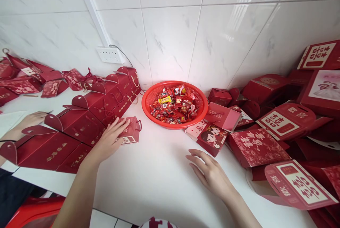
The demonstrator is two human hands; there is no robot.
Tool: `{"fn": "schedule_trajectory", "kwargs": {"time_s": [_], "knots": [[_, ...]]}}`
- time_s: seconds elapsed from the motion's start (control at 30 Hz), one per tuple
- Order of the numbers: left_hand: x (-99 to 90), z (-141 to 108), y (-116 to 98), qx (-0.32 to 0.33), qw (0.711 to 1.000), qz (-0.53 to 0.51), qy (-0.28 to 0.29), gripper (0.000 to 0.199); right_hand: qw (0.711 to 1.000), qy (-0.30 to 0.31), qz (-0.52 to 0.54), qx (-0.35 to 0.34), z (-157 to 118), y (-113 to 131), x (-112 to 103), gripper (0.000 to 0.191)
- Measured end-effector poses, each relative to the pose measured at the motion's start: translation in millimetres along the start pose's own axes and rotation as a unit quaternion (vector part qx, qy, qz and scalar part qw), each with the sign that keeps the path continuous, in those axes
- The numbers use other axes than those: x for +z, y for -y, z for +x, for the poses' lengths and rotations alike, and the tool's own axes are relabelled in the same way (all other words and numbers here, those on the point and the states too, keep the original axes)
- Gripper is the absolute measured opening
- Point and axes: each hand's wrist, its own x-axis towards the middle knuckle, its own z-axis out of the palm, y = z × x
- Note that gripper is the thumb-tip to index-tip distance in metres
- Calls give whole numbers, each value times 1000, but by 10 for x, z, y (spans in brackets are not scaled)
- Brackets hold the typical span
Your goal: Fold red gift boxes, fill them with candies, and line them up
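Observation:
My left hand (114, 136) lies with its fingers stretched over a small red gift box (133, 130) with a dark red cord handle; its palm side is hidden. Just left of it, a row of larger red gift boxes (79, 123) with gold lettering stands close together. My right hand (208, 172) is open and holds nothing, its fingers loosely bent above the white table (148, 182). Nearest to it lies a red box with cartoon figures (211, 136). A red plastic basket (148, 112) with wrapped candies (174, 105) sits between and beyond my hands.
Several red boxes with cream labels (278, 120) are piled along the right side. More red boxes (29, 75) lie at the far left. Another person's hand (33, 118) is behind the row. A tiled wall (172, 36) with a power socket (110, 55) borders the table.

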Motion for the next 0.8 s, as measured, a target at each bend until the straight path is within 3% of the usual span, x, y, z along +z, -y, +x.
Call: {"fn": "schedule_trajectory", "kwargs": {"time_s": [0.1, 0.17, 0.37, 0.5, 0.8], "knots": [[3, 88, -74, -16, 998, 49, 44, 68, 1000, 1, 1, 3, -2, 2, 1, 29], [48, 154, -184, -40, 996, 62, 44, 68, 1000, 2, 0, 4, 0, 3, 2, 29], [285, 469, -426, -54, 990, 91, -96, 74, 1000, 1, -3, 1, 14, 8, 2, 29], [329, 764, -312, 7, 992, 68, -109, 62, 1000, -1, -5, -1, 21, 12, 6, 28], [257, 1476, 86, 102, 992, 38, -56, 56, 1000, 11, -2, 10, 43, 1, 46, 29]]}}
